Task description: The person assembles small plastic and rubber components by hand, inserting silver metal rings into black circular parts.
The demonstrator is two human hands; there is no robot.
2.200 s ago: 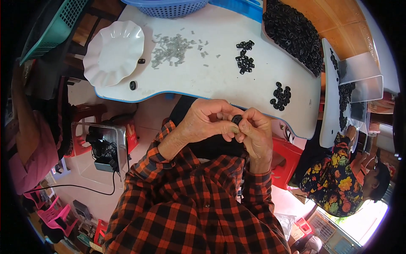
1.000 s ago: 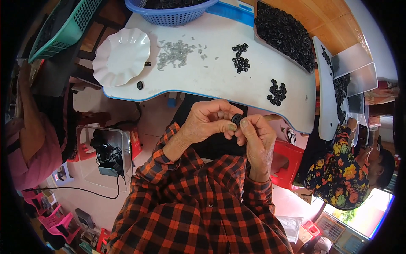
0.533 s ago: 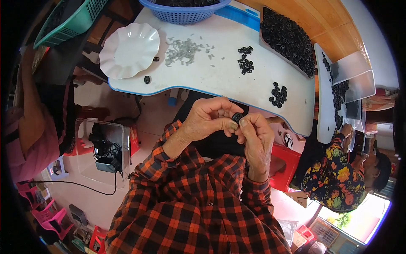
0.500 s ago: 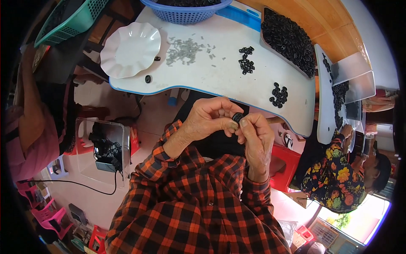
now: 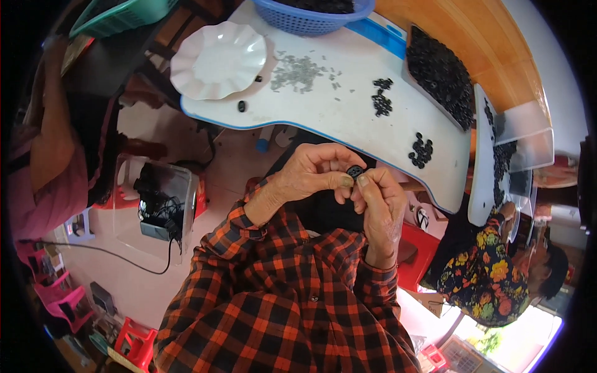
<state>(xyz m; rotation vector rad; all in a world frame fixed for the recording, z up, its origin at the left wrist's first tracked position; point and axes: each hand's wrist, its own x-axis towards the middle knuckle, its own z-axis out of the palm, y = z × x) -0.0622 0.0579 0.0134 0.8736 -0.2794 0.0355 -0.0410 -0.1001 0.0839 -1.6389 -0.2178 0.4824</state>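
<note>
1. Hands meet just below the near edge of the white worktop (image 5: 348,99): the left hand (image 5: 311,177) and right hand (image 5: 379,202) are both closed narrowly, fingertips pinching one small black round piece (image 5: 354,171) between them, apparently so it can be worked close to the body.
2. Small heaps of like black pieces (image 5: 421,150) lie near that edge, a second cluster (image 5: 380,104) farther in (both look within easy reach).
3. Pale grey slivers (image 5: 298,69) are scattered beside a white scalloped plate (image 5: 217,59); a lone black piece lies just below the plate.
4. Beyond, a blue basket (image 5: 317,17) and a tray heaped with black pieces (image 5: 441,78) sit at the far side.
5. Nothing lies between the hands and the heaps; another person in a flowered top (image 5: 482,280) sits to the right, well apart.
</note>
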